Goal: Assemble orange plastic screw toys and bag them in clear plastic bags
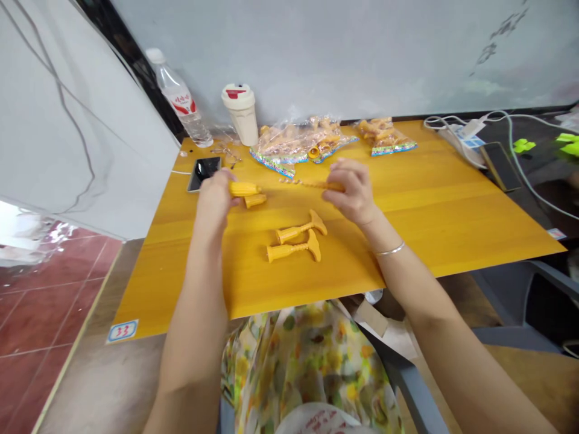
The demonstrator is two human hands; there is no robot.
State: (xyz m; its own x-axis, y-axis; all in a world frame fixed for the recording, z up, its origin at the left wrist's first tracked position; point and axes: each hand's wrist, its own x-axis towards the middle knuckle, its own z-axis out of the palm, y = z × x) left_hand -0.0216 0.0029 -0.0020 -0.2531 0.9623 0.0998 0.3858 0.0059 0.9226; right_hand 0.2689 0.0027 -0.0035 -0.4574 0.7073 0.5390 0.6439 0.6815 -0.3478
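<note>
My left hand (215,198) grips a ribbed yellow plastic piece shaped like a corn cob (244,189) at its left end. My right hand (355,190) pinches the end of a thin yellow plastic rod (312,184), which points toward the cob. Just below the cob, a shorter yellow cob piece (255,201) lies on the wooden table (407,229). Two yellow plastic handled parts with flared ends (296,232) (293,248) lie side by side in front of my hands. Clear plastic bags of yellow parts (301,141) (386,136) lie at the far edge.
A black phone (203,172), a water bottle (178,96) and a white-lidded cup (239,114) stand at the far left. A power strip (459,141), cables and a second phone (500,166) sit at the right. A wall runs behind the table.
</note>
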